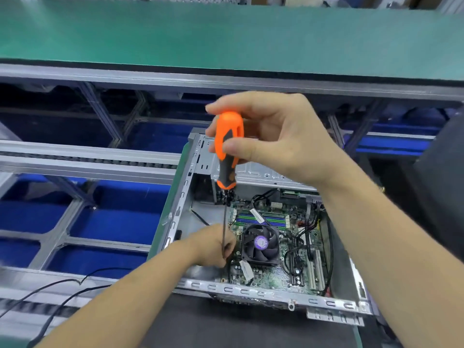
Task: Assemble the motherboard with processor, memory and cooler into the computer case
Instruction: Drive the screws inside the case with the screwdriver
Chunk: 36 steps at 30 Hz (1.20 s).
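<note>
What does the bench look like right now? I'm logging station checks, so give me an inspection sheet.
Surface: dark mat under the computer case.
Job's things: motherboard seated in the case; cooler fan mounted; memory slots behind it.
Clutter: nothing seen.
Grips: right hand holds the orange screwdriver handle; left hand pinches its shaft near the board's left edge.
Cables: black cables trail left of the case.
Surroundings: green conveyor belt; blue bins.
</note>
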{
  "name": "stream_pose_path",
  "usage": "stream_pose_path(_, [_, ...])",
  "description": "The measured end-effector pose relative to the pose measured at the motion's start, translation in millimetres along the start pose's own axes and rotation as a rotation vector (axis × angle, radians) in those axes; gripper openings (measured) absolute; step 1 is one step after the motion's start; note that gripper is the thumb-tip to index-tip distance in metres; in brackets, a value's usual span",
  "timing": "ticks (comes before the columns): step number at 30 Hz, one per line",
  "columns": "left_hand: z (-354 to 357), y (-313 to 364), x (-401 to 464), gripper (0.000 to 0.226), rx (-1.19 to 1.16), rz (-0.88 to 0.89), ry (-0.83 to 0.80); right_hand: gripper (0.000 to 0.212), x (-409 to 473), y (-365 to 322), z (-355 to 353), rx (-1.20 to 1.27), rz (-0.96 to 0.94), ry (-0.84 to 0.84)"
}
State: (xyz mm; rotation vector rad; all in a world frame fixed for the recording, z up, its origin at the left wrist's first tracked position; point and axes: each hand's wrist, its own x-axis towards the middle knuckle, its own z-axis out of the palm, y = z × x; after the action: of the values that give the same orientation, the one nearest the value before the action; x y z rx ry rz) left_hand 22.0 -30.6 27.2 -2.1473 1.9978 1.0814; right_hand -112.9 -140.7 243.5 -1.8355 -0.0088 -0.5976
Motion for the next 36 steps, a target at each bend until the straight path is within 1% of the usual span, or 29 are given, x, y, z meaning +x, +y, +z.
stream_pose_path(2, [5.9, 0.5, 3.9, 0.021, 0.059, -0.013, -0.074, 0.043, -2.4, 6.0, 6.0, 0.002, 0.004, -0.023])
stream_pose_path(4, [9.3, -0.3, 6.8, 0.021, 0.058, -0.025, -0.096, 0.042, -4.6, 9.8, 9.8, 0.015, 0.001, -0.034])
stream_pose_path(11, [11.1, -1.3, 6.6, 0.03, 0.054, -0.032, -0.113, 0.038, -14.9, 14.8, 9.5, 0.054, 0.031, -0.014])
stream_pose_path(17, [8.3, 2.4, 2.5, 0.024, -0.008, -0.053, -0.127, 0.037, -17.9, 16.7, 9.2, 0.047, 0.038, 0.003])
stream_pose_path(21, [7.5, 6.8, 1.6, 0.028, -0.051, -0.015, -0.092, 0.035, -20.3, 18.5, 10.0, 0.052, 0.072, 0.0])
stream_pose_path(22, [8.3, 6.3, 3.5, 0.025, -0.033, -0.013, -0.09, 0.036, -21.0, 19.4, 10.6, 0.048, 0.078, -0.003])
stream_pose_path(25, [9.1, 4.8, 2.8, 0.02, -0.063, -0.081, -0.116, 0.036, -22.7, 22.1, 11.6, 0.021, 0.084, 0.0])
stream_pose_path(29, [11.7, 4.9, 4.0, 0.018, -0.013, -0.092, -0.155, 0.037, -23.7, 24.4, 11.0, 0.007, 0.063, 0.014])
stream_pose_path(36, [14.5, -0.6, 7.4, 0.012, -0.005, -0.102, -0.187, 0.039, -23.8, 26.0, 8.1, 0.001, 0.033, 0.046])
